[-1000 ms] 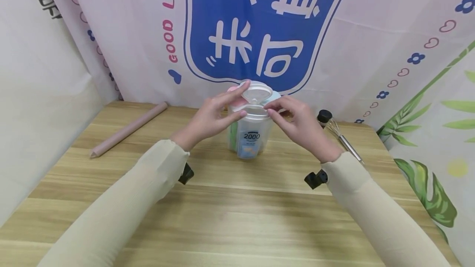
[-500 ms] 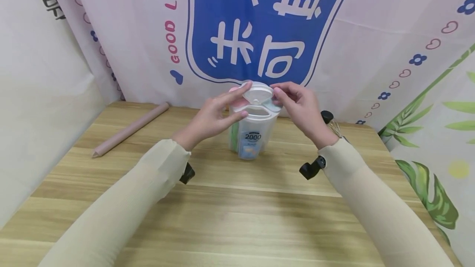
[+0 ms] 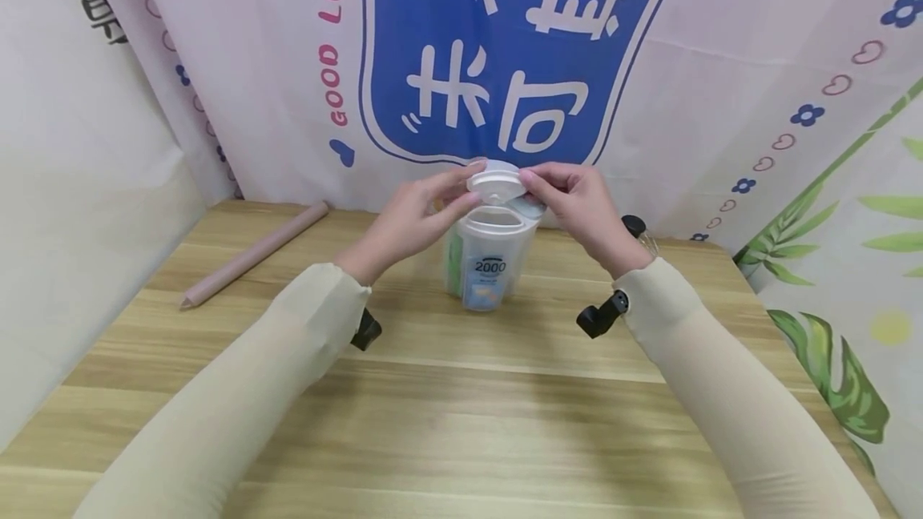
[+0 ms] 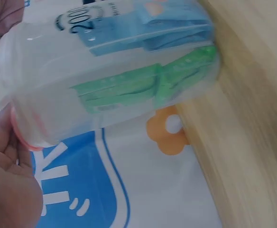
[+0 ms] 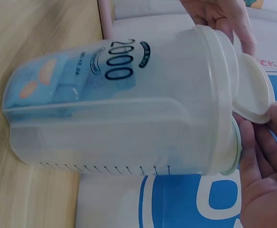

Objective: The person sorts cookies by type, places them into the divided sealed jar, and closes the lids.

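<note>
A clear plastic storage canister [image 3: 497, 243] marked 2000 stands upright near the back of the table, its white lid flap [image 3: 497, 187] tilted up over an open mouth. My left hand [image 3: 411, 223] holds the flap's left edge between thumb and forefinger. From the other side, my right hand [image 3: 577, 195] pinches the flap's right edge, thumb in front. Through the walls show a blue packet [image 4: 176, 31] and a green packet [image 4: 124, 88] in separate compartments. A pale blue flap [image 3: 530, 208] lies flat beside the mouth; a pink lid edge [image 4: 20, 130] shows near my left fingers.
A pale pink rod [image 3: 255, 256] like a rolling pin lies at the left. Behind my right wrist are a black-capped jar [image 3: 633, 224] and a mostly hidden wire whisk [image 3: 651, 243]. A printed cloth [image 3: 288, 142] hangs along the table's back edge.
My right hand has moved from the canister's mouth up to the flap's right edge. My left thumb has risen from the rim to the flap, which now tips further forward.
</note>
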Demonstrator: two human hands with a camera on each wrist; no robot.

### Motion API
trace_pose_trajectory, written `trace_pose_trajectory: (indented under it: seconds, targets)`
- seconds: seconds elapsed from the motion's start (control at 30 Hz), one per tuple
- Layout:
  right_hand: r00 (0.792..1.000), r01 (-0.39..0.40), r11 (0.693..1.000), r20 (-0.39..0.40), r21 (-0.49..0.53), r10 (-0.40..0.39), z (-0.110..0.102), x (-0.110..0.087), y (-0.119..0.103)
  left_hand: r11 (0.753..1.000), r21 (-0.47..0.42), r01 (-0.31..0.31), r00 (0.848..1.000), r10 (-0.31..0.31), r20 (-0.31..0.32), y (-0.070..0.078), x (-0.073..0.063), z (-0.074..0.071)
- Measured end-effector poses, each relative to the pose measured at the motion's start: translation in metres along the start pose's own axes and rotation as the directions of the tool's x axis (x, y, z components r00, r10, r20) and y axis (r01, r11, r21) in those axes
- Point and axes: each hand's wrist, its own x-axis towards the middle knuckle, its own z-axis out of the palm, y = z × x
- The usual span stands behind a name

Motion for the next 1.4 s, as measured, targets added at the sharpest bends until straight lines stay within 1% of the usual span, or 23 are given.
trace_pose_trajectory:
  seconds: [0.23,0.43,0.53,0.67,0.77,0.83,0.97,1.07,1.2,1.4]
  targets:
    - [0.999,-0.026,1.0,0.032,-0.002,0.026,-0.002,0.001,0.002,0.995,-0.017,0.097,0.995,-0.097,-0.017,0.008,0.01,-0.004]
    - [0.997,-0.037,0.999,0.066,-0.013,0.038,-0.005,0.001,0.003,0.991,-0.008,0.134,0.991,-0.134,-0.02,0.011,0.012,-0.005]
    - [0.995,-0.022,0.998,0.096,-0.051,0.027,-0.008,0.001,0.001,0.989,-0.01,0.145,0.989,-0.145,0.0,0.013,0.012,-0.006]
    - [0.991,0.007,0.992,0.137,-0.124,0.01,-0.013,0.0,-0.002,0.987,-0.025,0.157,0.986,-0.156,0.057,0.013,0.011,-0.011]
    - [0.985,0.023,0.986,0.173,-0.167,0.007,-0.015,-0.002,-0.004,0.989,-0.04,0.145,0.984,-0.14,0.107,0.011,0.009,-0.015]
    - [0.98,0.043,0.98,0.199,-0.193,-0.004,-0.016,-0.004,-0.004,0.992,-0.042,0.122,0.984,-0.115,0.137,0.01,0.008,-0.017]
    - [0.969,0.115,0.97,0.241,-0.213,-0.062,-0.016,-0.007,-0.003,0.996,-0.039,0.085,0.98,-0.077,0.186,0.006,0.007,-0.02]
    - [0.961,0.156,0.968,0.256,-0.197,-0.103,-0.015,-0.009,-0.001,0.997,-0.034,0.074,0.976,-0.065,0.207,0.004,0.007,-0.021]
    - [0.952,0.183,0.966,0.278,-0.181,-0.128,-0.014,-0.011,0.001,0.998,-0.023,0.057,0.973,-0.051,0.225,0.003,0.007,-0.022]
    - [0.938,0.246,0.948,0.297,-0.2,-0.18,-0.013,-0.014,0.001,0.999,-0.011,0.04,0.97,-0.036,0.241,0.004,0.006,-0.023]
